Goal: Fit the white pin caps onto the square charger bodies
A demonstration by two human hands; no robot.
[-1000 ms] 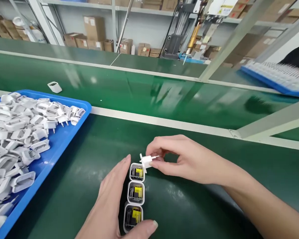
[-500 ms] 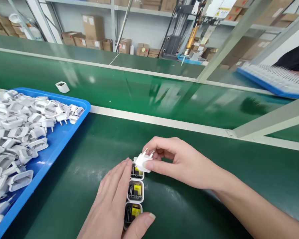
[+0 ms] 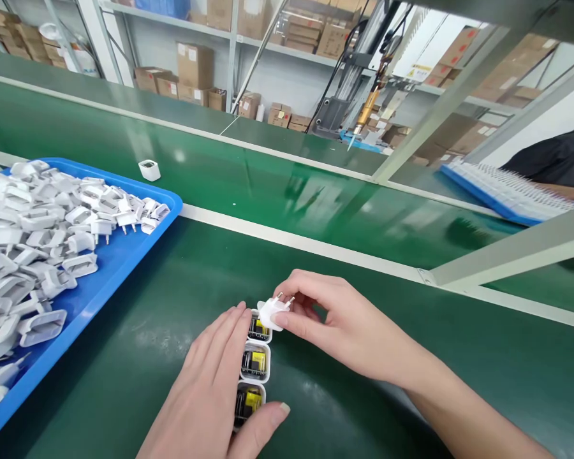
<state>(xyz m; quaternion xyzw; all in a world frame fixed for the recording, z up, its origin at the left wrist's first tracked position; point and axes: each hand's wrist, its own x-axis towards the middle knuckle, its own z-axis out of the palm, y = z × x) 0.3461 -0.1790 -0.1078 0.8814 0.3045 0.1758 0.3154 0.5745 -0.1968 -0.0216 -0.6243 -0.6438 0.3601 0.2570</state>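
Note:
A short row of white charger housings (image 3: 255, 361), their tops uncovered, shows black and yellow parts inside. Along its left side lie the outstretched fingers of my left hand (image 3: 205, 389), with the thumb apart at the near end. My right hand (image 3: 332, 322) pinches a white plug cover (image 3: 273, 313) between thumb and fingers, its two metal pins pointing up. This cover is tilted over the farthest housing and partly hides it; whether it touches the rim I cannot tell.
On the left, a blue tray (image 3: 138, 268) holds many white plug covers (image 3: 43, 326). A single white housing (image 3: 149, 170) sits on the green belt (image 3: 268, 185) beyond the rail. Metal posts (image 3: 507, 248) stand at right, near another person's dark sleeve (image 3: 555, 159) and a tray of pinned parts (image 3: 511, 191).
The view has shifted a little. The lone white housing has moved right relative to the blue tray. Both hands keep nearly the same pose, with the plug cover still over the farthest housing.

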